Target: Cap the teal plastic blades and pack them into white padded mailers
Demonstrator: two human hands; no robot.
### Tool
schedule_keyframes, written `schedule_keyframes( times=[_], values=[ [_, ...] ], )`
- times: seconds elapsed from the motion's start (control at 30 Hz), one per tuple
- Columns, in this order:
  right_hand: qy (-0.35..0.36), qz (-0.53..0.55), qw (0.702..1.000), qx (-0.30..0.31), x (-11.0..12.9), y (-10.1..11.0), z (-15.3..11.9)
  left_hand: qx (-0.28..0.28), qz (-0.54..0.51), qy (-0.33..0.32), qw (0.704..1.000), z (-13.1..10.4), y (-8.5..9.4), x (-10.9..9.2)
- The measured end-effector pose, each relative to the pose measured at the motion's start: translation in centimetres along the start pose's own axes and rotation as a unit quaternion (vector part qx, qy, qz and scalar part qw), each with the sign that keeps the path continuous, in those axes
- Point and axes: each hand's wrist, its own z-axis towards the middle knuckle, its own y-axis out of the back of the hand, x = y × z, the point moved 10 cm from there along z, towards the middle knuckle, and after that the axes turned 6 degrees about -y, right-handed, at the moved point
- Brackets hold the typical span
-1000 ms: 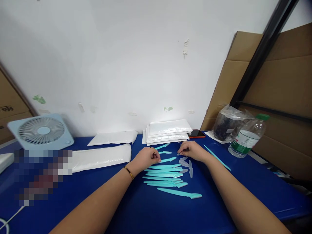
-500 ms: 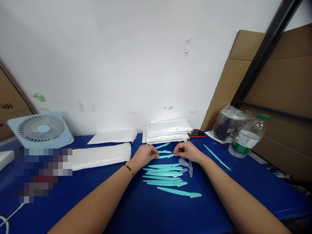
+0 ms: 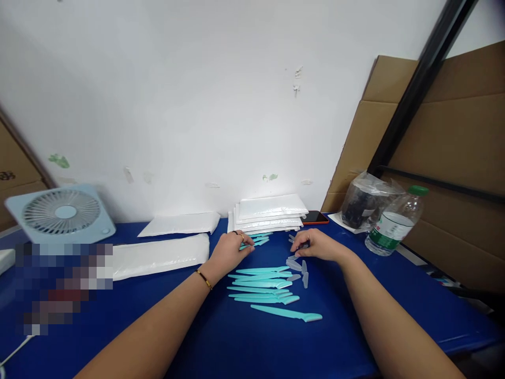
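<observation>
My left hand [image 3: 232, 251] is closed at the far razors, its fingertips on a teal eyebrow razor [image 3: 261, 242] that sticks out to the right. Other teal razors lie just behind it, partly hidden by the fingers. My right hand [image 3: 317, 245] hovers low over the table with fingers curled in a pinch. What it holds, if anything, is hidden. Small clear blade caps [image 3: 294, 265] lie just below and beside its fingertips. Nearer to me, several teal razors [image 3: 262, 283] form a rough row, blade ends to the right. One razor [image 3: 286, 313] lies apart in front.
White packets [image 3: 272, 207] are stacked against the wall, beside a phone [image 3: 315, 217]. Two more white packets [image 3: 165, 255] lie at left, near a blue fan [image 3: 65, 212]. A water bottle [image 3: 394, 226] and a bagged dark container [image 3: 357, 202] stand at right on the blue table [image 3: 221, 342].
The razor between my hands has gone left and back towards the far group with my left hand. My right hand has moved right, away from it. The lone razor at right no longer shows.
</observation>
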Motion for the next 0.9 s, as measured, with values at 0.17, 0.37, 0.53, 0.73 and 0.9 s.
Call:
schedule_keyframes(
  times=[0.17, 0.37, 0.53, 0.73, 0.9],
  values=[
    [-0.044, -0.033, 0.998, -0.013, -1.6, -0.6, 0.5, 0.161, -0.117, -0.017, 0.980, -0.6, -3.7, -1.1],
    [-0.069, -0.026, 0.996, -0.045, -2.0, -0.9, 1.0, 0.066, -0.011, -0.038, 0.997, 0.1, -1.8, -0.6],
    [-0.049, -0.001, 0.998, -0.039, -1.1, -1.6, 1.2, 0.059, 0.017, -0.049, 0.997, 0.1, -1.8, -0.8],
    [-0.038, 0.020, 0.998, -0.048, -0.6, -2.2, 1.5, 0.054, 0.029, -0.042, 0.997, 0.0, -2.1, -0.2],
    [-0.022, 0.043, 0.998, -0.051, 0.8, -3.1, 2.2, 0.050, 0.059, -0.035, 0.996, 0.2, -2.2, -0.1]
  ],
)
